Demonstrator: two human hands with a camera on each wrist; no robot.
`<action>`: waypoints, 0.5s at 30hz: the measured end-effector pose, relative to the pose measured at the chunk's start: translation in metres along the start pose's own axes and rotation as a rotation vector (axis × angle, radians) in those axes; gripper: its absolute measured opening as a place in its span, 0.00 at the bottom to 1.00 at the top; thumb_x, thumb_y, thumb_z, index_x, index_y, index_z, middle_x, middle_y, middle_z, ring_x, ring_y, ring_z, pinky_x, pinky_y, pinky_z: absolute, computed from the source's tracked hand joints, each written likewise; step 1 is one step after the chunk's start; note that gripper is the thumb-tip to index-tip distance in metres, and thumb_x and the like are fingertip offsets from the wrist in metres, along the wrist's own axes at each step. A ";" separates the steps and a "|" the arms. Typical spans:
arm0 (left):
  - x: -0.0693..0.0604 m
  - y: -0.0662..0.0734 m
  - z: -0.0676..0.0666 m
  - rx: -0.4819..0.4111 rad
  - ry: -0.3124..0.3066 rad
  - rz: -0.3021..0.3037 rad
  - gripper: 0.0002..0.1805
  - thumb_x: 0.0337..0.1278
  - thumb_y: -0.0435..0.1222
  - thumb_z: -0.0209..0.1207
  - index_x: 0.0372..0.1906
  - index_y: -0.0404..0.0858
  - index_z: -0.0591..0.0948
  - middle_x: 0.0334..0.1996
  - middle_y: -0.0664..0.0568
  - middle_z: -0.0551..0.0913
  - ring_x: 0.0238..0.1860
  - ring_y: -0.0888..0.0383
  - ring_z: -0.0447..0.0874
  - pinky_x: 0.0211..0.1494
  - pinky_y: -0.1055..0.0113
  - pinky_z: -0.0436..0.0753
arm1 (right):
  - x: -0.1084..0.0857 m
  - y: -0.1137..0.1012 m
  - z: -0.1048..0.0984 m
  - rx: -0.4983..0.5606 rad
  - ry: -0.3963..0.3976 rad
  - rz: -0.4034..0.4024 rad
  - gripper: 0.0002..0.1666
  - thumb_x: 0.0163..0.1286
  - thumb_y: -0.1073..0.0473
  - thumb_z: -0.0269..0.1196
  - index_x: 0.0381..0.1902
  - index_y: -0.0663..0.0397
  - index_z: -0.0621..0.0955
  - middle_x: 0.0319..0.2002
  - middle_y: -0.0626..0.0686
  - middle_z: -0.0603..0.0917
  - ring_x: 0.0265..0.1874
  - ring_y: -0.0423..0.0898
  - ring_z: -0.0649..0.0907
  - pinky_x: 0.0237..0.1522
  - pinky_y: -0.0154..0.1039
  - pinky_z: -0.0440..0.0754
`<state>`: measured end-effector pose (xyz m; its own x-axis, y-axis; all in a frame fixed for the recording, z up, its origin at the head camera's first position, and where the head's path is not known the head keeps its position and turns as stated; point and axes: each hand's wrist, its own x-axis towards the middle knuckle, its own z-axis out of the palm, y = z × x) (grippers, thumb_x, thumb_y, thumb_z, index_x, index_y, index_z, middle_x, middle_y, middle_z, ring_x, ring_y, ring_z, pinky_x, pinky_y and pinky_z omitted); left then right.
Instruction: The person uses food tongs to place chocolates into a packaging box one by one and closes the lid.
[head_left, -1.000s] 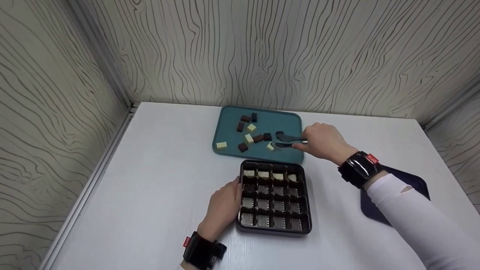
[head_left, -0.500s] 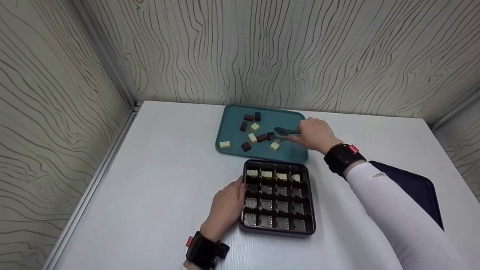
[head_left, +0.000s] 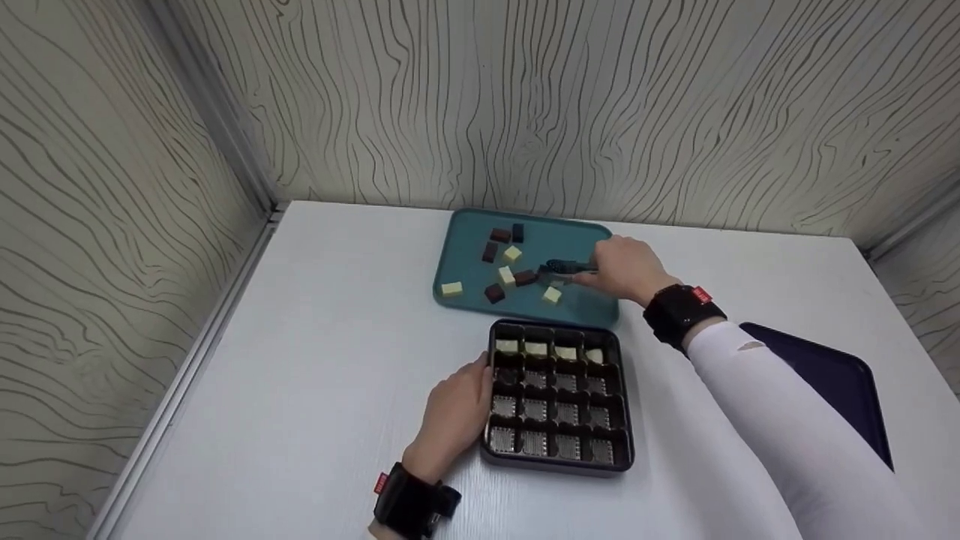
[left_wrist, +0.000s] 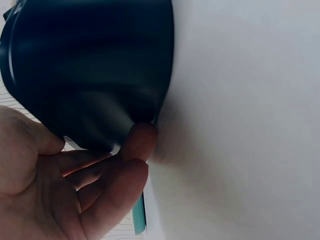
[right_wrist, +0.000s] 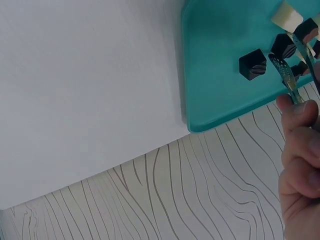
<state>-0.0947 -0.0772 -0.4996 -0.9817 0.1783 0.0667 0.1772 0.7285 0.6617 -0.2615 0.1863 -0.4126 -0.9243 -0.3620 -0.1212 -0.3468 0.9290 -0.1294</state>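
My right hand (head_left: 628,268) grips a pair of dark tongs (head_left: 568,267) over the teal tray (head_left: 457,259). The tong tips are at a dark chocolate cube (right_wrist: 285,46); whether they pinch it I cannot tell. Around them lie white chocolate pieces (head_left: 552,295) and brown ones (head_left: 494,292). My left hand (head_left: 454,409) rests against the left side of a black divided box (head_left: 559,469), its fingers (left_wrist: 138,142) loosely bent at the wall. White chocolates (head_left: 535,349) fill the box's far row, and a dark piece (head_left: 507,376) sits in the second row's left compartment.
A dark blue tray (head_left: 832,375) lies at the right, partly hidden beneath my right sleeve (head_left: 787,405). The white table (head_left: 337,322) backs onto a wood-patterned wall (head_left: 525,112), with another such wall at the left.
My right hand has shifted the tongs from a white chocolate to the dark cube beside it, and the tong arms have drawn closer. My left hand stays at the box.
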 end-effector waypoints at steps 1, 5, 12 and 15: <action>0.000 0.000 0.000 0.000 0.000 0.001 0.20 0.82 0.37 0.45 0.62 0.34 0.82 0.49 0.37 0.91 0.48 0.38 0.91 0.48 0.44 0.88 | -0.001 0.000 -0.002 -0.005 -0.008 -0.004 0.39 0.72 0.45 0.69 0.11 0.43 0.57 0.15 0.42 0.50 0.16 0.40 0.54 0.23 0.36 0.54; 0.000 0.001 -0.001 0.013 -0.002 0.004 0.20 0.82 0.37 0.46 0.63 0.33 0.82 0.48 0.37 0.91 0.47 0.39 0.92 0.47 0.45 0.89 | -0.004 -0.003 -0.007 -0.015 -0.038 -0.035 0.39 0.72 0.46 0.69 0.11 0.43 0.58 0.14 0.42 0.51 0.15 0.39 0.54 0.23 0.35 0.52; 0.000 0.002 0.001 0.030 0.003 -0.002 0.21 0.82 0.38 0.46 0.64 0.33 0.82 0.49 0.37 0.91 0.48 0.38 0.92 0.47 0.44 0.89 | -0.002 -0.006 -0.008 -0.003 -0.057 -0.031 0.39 0.72 0.46 0.69 0.11 0.43 0.57 0.14 0.42 0.51 0.15 0.38 0.53 0.23 0.35 0.52; 0.000 0.002 0.002 0.033 0.010 0.002 0.21 0.82 0.38 0.46 0.64 0.34 0.82 0.48 0.38 0.91 0.47 0.38 0.92 0.47 0.44 0.89 | -0.001 -0.005 -0.007 0.015 -0.071 -0.019 0.39 0.72 0.46 0.69 0.11 0.43 0.57 0.14 0.42 0.51 0.15 0.39 0.53 0.24 0.36 0.51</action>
<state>-0.0940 -0.0746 -0.4994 -0.9820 0.1731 0.0752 0.1809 0.7499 0.6363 -0.2605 0.1826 -0.4048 -0.9039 -0.3843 -0.1878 -0.3610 0.9209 -0.1473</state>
